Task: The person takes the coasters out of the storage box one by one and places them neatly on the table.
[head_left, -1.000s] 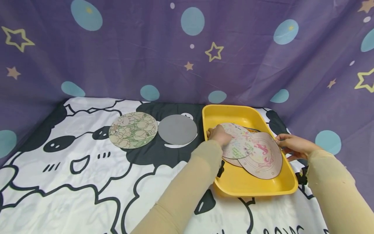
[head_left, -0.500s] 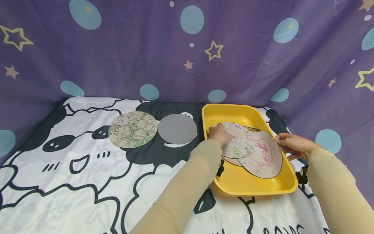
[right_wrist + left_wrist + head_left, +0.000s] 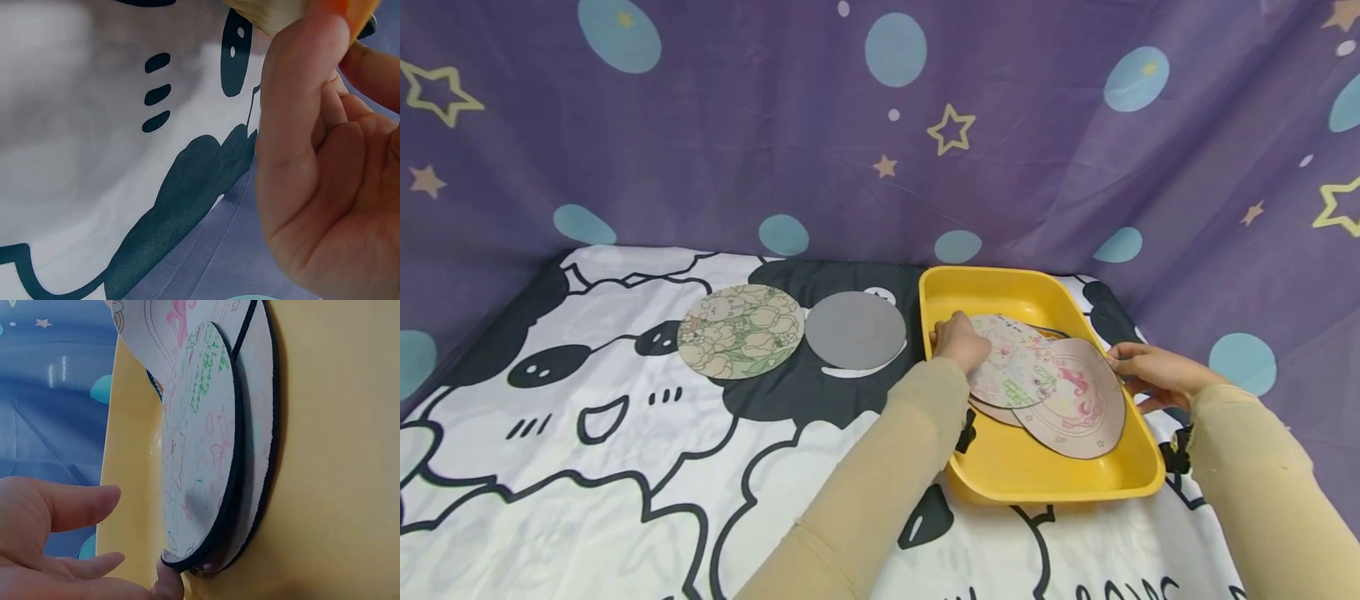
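The left hand (image 3: 961, 343) reaches over the near-left side of a yellow plastic tray (image 3: 1048, 483), one fingertip touching the edge of a round white mat (image 3: 1013, 367) covered in coloured doodles. In the left wrist view its thumb stands well away from that mat, so the hand is wide rather than pinching, and the mat's edge turns up slightly at the fingertip. The right hand (image 3: 1167, 371) holds the tray by its right rim, narrow, with thumb and finger on the edge. Inside the tray, the white mat overlaps the left part of a round pink mat (image 3: 1075, 408) printed with a pink figure; a paler mat (image 3: 1002, 415) peeks out below, and a dark blue edge (image 3: 1051, 332) shows behind. To the left, outside the tray, a round tulip-print mat (image 3: 741, 333) and a plain grey disc (image 3: 856, 331) lie flat side by side on the counter (image 3: 647, 467), which is spread with a black-and-white cartoon cloth. Beige sleeves (image 3: 880, 467) cover both arms, and a purple curtain (image 3: 820, 108) with stars and blue ovals hangs behind.
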The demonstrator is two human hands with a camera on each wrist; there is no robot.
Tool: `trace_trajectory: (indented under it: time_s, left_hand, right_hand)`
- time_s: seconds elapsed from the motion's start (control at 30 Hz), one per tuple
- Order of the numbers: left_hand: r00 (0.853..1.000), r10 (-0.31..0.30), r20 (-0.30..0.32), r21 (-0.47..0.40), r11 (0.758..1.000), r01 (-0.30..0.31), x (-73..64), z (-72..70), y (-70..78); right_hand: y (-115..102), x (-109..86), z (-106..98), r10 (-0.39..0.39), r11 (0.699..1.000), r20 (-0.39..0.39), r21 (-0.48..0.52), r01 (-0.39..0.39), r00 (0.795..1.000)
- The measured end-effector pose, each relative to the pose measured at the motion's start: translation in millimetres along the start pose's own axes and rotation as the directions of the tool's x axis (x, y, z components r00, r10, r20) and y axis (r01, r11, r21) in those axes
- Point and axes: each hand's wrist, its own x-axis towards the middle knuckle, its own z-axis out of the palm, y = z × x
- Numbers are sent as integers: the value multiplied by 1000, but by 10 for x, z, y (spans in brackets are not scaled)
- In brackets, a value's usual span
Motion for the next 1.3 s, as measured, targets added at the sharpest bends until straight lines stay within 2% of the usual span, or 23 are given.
trace_trajectory:
  time_s: [0.2,0.33,0.47,0.67,0.77,0.9,1.1,1.3]
  left_hand:
    - [1000,-30,7,-105,994,30,0,-2,1]
    - [998,-44,44,-118,992,49,37,20,-22]
    - [998,-28,62,-77,997,33,66,42,-40]
    - [999,-25,43,-107,994,29,31,32,-25]
    - [1000,-9,21,-131,991,11,1,20,-8]
    - [1000,29,-5,-100,995,-29,-25,21,6]
    - [995,99,-4,-67,993,-99,-25,42,-2]
    - [990,143,-1,-103,984,-143,-5,12,-25]
  right_hand:
    - [1,-14,-6,2,1000,-2,-1,-2,1000]
    - [-1,-26,-5,-6,1000,5,-6,6,1000]
    - [2,-30,-3,-4,1000,6,-1,4,1000]
    - [20,-20,-11,-13,1000,9,1,13,1000]
    - [27,-16,-21,-21,1000,15,-4,21,1000]
    - [27,-18,-21,-16,1000,10,-3,16,1000]
    - [39,-27,-7,-12,1000,6,-2,12,1000]
    - [37,-11,24,-46,999,-5,-6,46,999]
